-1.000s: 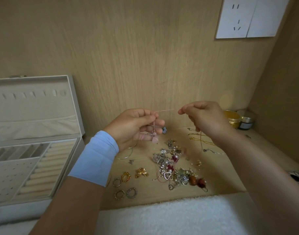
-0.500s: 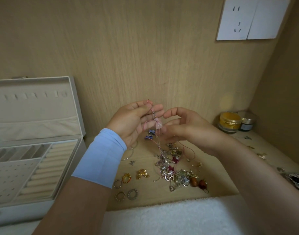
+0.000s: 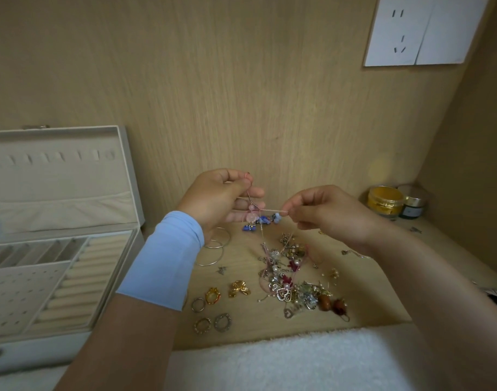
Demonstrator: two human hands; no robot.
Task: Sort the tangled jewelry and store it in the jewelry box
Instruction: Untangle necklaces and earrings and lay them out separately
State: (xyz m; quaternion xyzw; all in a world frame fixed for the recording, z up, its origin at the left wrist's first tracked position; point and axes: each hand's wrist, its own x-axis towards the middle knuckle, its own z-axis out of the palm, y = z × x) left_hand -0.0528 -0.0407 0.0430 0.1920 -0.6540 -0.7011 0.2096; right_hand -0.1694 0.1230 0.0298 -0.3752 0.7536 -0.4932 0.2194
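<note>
Pinching the upper end of a thin pink cord strung with pink and blue beads (image 3: 252,216) with the left hand (image 3: 219,198), thumb and forefinger closed tight on it, the other fingers loosely curled beneath. Pinching the same cord further along with the right hand (image 3: 323,210), fingertips pressed together on it, the rest of that hand folded in. Stretching a short run of cord nearly level between both hands, with beads dangling just under the left fingers. Holding all this above the far middle of the light wooden desktop (image 3: 241,334), a strand trailing down toward the tangled heap of chains, pearls, heart charms and brown beads (image 3: 289,280) right of centre. Lying left of that heap: a gold bow-shaped piece (image 3: 239,288), four loose rings (image 3: 212,295) and thin silver hoops (image 3: 216,246) partly under the left wrist. Wearing a pale blue sleeve band (image 3: 165,258) on the left forearm. Standing open at the left: a cream jewelry box (image 3: 112,280) with ring rolls and small compartments, lid upright. Sitting in the far right corner: a gold-lidded jar (image 3: 385,203) just beside a darker jar (image 3: 413,206). Spreading along the near edge: a white fluffy towel (image 3: 284,359).
</note>
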